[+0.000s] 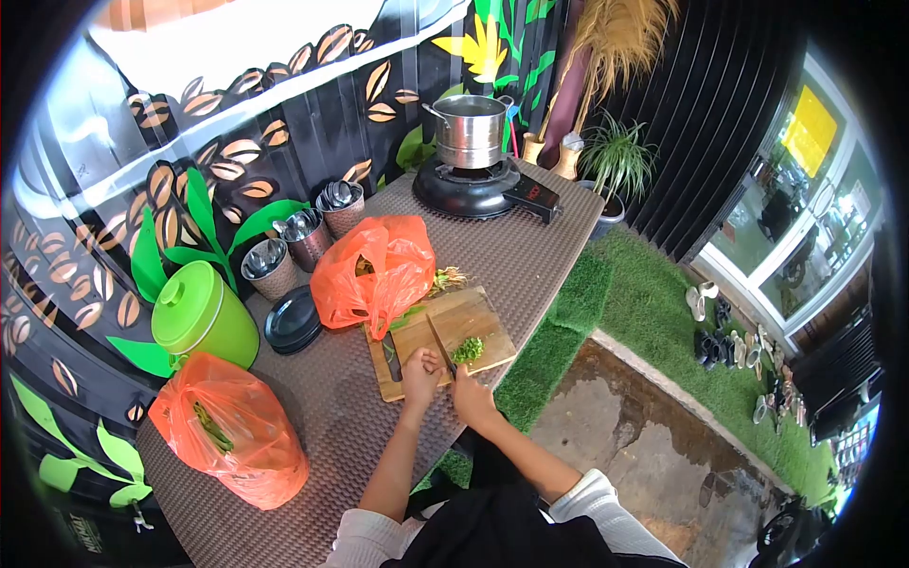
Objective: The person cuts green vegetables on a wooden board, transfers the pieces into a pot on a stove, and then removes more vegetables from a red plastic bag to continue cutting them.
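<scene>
On the wooden cutting board [492, 320], my right hand [471, 396] grips a knife [438, 334], its blade pointing away from me. Beside the blade, my left hand [421, 371] is closed with curled fingers; whatever it holds is hidden. A small heap of chopped greens [467, 350] lies just right of the knife. To the left on the board rests a dark, narrow object [391, 361], too small to name surely. An orange plastic bag [374, 270] sits at the board's far left edge, with cut stems [447, 278] next to it.
A steel pot [471, 133] stands on a black portable stove [469, 189] at the table's far end. Left are cutlery cups [305, 239], dark stacked plates [293, 320], a green lidded container [206, 317] and another orange bag [232, 435]. The table's edge [561, 284] runs along the right.
</scene>
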`<state>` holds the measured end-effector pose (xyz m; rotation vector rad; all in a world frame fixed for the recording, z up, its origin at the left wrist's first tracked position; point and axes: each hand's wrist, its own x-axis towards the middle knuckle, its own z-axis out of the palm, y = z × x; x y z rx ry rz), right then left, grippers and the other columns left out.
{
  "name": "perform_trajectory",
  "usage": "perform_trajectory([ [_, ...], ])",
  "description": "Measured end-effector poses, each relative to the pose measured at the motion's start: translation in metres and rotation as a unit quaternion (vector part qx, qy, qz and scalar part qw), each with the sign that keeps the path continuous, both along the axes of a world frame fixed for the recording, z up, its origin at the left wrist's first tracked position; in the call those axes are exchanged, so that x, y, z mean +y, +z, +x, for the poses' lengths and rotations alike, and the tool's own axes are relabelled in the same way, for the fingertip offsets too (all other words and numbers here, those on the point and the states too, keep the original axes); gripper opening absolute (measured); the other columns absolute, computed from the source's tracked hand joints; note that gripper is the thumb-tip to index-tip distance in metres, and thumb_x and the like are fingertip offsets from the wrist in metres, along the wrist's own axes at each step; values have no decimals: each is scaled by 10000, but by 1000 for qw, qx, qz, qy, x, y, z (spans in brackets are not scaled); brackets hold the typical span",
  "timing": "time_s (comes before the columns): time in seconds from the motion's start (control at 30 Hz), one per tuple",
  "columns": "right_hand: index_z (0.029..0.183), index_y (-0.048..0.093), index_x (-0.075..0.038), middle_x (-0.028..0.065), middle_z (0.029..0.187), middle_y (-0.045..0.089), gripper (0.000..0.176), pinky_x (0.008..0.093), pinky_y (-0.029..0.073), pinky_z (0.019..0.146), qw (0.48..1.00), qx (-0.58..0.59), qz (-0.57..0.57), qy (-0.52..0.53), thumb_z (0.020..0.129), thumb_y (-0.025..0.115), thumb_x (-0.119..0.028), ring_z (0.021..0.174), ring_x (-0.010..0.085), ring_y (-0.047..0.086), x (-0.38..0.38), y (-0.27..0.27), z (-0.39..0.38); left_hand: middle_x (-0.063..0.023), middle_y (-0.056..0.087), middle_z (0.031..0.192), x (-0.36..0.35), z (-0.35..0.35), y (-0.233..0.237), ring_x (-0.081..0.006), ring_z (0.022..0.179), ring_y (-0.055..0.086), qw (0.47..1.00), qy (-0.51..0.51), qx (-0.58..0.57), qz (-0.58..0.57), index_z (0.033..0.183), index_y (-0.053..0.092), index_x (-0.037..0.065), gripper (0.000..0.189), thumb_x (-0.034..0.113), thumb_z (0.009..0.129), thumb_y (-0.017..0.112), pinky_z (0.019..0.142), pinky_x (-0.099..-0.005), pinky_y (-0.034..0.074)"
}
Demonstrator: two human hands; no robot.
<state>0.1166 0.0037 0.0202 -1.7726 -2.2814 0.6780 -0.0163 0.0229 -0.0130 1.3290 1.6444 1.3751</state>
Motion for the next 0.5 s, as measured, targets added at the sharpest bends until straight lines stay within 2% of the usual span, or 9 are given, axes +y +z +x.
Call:
perform_trajectory([
  [0.1, 1088, 398, 6, 276, 818, 647, 297, 528, 537, 624, 999, 25, 16, 18, 951, 466, -249, 750, 446, 659, 13, 0, 4, -27, 683, 761, 2, -3, -2, -62, 636, 525, 1000, -15, -4, -5, 856, 597, 16, 259, -63, 666, 754, 609, -223, 447],
  [0.23, 1066, 396, 4, 267, 797, 649, 286, 529, 536, 619, 999, 17, 35, 1, 951, 468, -249, 744, 449, 657, -11, 8, 4, -28, 679, 734, -3, -1, -5, -80, 600, 527, 1000, -5, -1, 23, 854, 603, 23, 245, -42, 674, 756, 608, -231, 452],
  [0.3, 1098, 386, 5, 269, 886, 656, 273, 513, 541, 691, 999, -29, -26, -17, 961, 421, -229, 811, 424, 670, -19, 11, -2, -49, 688, 787, -7, 1, -4, -124, 651, 561, 997, 1, 36, 63, 867, 618, 36, 220, -33, 697, 741, 629, -245, 457],
  [0.33, 1098, 386, 5, 269, 886, 656, 273, 513, 541, 691, 999, -30, -25, -18, 961, 421, -229, 811, 424, 670, -15, 10, -2, -49, 688, 787, -9, 2, -3, -124, 651, 561, 997, 0, 35, 64, 867, 618, 36, 220, -33, 697, 741, 629, -245, 457],
  [0.4, 1107, 386, 9, 276, 892, 658, 268, 516, 540, 700, 1000, -14, -8, -10, 949, 427, -203, 819, 423, 670, -2, 6, -5, -82, 673, 806, -16, 3, -1, -218, 782, 626, 987, -4, 114, 114, 885, 620, 22, 183, -17, 729, 705, 684, -312, 499],
  [0.5, 1117, 387, 14, 283, 892, 658, 274, 502, 547, 678, 999, 21, -19, 20, 936, 436, -186, 791, 420, 675, 13, 7, 0, -86, 679, 833, -24, 4, 4, -252, 844, 619, 984, 5, 150, 97, 886, 627, 25, 167, -4, 733, 690, 716, -340, 502],
])
